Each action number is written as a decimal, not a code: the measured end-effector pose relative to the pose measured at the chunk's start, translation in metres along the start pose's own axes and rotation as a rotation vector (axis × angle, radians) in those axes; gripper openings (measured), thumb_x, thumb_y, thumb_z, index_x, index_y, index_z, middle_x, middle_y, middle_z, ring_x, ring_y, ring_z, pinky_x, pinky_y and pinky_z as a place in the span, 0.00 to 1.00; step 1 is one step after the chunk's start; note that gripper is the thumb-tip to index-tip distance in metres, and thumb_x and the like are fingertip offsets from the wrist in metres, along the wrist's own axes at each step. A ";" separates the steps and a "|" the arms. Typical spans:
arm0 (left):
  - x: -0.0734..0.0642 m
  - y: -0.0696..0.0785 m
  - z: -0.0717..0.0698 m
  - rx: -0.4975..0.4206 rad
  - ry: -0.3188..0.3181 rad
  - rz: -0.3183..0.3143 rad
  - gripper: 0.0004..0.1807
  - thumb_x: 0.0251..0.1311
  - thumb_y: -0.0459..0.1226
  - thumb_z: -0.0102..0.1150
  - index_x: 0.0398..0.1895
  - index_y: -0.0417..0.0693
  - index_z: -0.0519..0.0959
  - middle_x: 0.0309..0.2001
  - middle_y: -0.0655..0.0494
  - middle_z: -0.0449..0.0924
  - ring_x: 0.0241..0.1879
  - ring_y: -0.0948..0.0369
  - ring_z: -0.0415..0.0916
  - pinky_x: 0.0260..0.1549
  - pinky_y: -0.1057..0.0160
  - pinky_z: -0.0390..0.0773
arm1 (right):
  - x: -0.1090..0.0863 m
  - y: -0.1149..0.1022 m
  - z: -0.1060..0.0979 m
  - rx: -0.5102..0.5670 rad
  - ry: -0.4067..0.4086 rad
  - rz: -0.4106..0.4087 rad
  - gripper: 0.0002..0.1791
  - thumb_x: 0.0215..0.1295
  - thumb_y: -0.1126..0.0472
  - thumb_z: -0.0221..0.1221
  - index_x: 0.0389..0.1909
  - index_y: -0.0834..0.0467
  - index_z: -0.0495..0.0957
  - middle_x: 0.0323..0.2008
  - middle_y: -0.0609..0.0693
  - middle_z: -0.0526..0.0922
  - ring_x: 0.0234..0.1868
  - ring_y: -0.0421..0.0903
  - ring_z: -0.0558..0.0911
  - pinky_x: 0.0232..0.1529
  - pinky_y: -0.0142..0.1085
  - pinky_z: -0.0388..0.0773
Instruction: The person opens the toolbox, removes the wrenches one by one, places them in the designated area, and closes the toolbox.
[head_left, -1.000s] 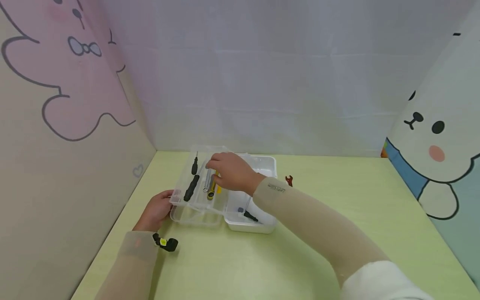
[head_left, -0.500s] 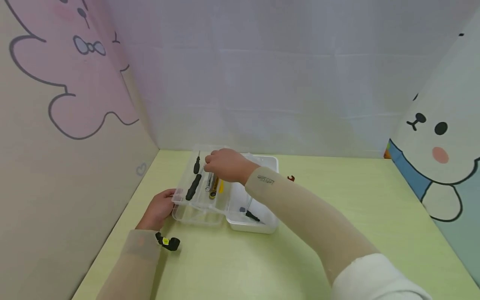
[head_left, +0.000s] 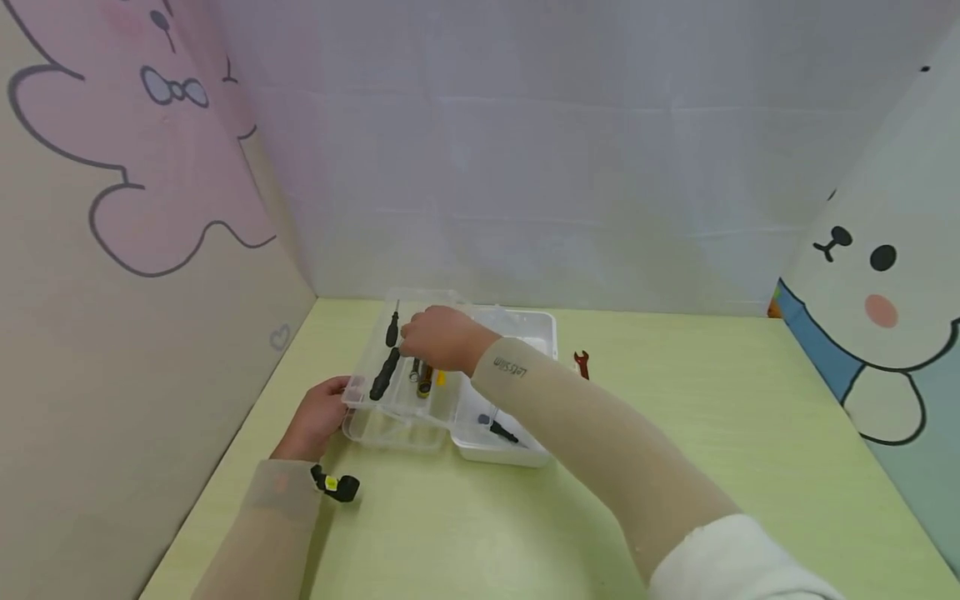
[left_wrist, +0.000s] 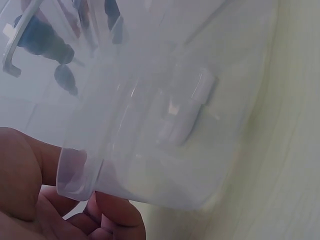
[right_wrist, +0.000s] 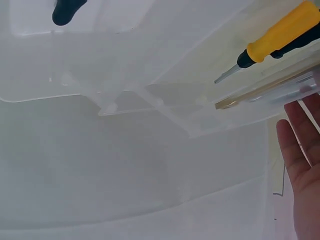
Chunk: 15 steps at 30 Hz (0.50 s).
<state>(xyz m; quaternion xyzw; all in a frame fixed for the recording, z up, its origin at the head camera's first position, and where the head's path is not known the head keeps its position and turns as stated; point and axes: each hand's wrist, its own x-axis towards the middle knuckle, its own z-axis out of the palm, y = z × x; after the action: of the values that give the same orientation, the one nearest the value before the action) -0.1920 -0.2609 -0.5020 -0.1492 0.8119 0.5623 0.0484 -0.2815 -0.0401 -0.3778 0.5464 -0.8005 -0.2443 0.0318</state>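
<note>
Sliding a little leftward since half a second ago, the right hand (head_left: pixel 442 337) is now hovering over the tools in the clear tray (head_left: pixel 375 387), nearer the black-handled screwdrivers. Whether its fingers are curling round a tool cannot be told; the right wrist view is showing only straight fingertips (right_wrist: pixel 300 165) beside the plastic.

One green table (head_left: pixel 675 467) is bearing everything. One white toolbox (head_left: pixel 525 454) is sitting near its far left corner, with the one clear tray resting across its left part. One left hand (head_left: pixel 315 421) is gripping the tray's near left corner, thumb and fingers pinching the rim (left_wrist: pixel 75 172).

Four tools are lying side by side in the tray: two black-handled screwdrivers (head_left: pixel 385 374), one brown-tipped tool (head_left: pixel 425 383), one yellow-handled screwdriver (right_wrist: pixel 280 35). One small black tool (head_left: pixel 501 432) is lying in the toolbox. One small red wrench (head_left: pixel 580 363) is lying on the table just right of the box.
</note>
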 end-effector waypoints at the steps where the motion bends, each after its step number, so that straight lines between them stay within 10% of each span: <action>1: 0.000 0.001 0.000 0.002 0.003 0.004 0.23 0.77 0.38 0.51 0.69 0.35 0.71 0.57 0.40 0.76 0.47 0.51 0.73 0.41 0.60 0.74 | 0.001 -0.002 -0.001 -0.005 -0.005 -0.007 0.15 0.76 0.65 0.59 0.54 0.45 0.86 0.48 0.43 0.85 0.43 0.43 0.80 0.46 0.35 0.77; 15: -0.006 0.004 0.000 0.026 -0.012 -0.013 0.22 0.77 0.36 0.49 0.69 0.36 0.71 0.54 0.41 0.75 0.46 0.50 0.71 0.42 0.58 0.72 | 0.003 -0.011 0.001 -0.032 -0.071 -0.076 0.20 0.75 0.64 0.60 0.62 0.41 0.80 0.53 0.41 0.84 0.50 0.43 0.81 0.55 0.39 0.76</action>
<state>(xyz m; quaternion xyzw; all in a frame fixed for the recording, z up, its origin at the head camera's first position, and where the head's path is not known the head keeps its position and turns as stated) -0.1878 -0.2584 -0.4967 -0.1505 0.8179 0.5521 0.0589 -0.2739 -0.0456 -0.3839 0.5669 -0.7757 -0.2773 0.0025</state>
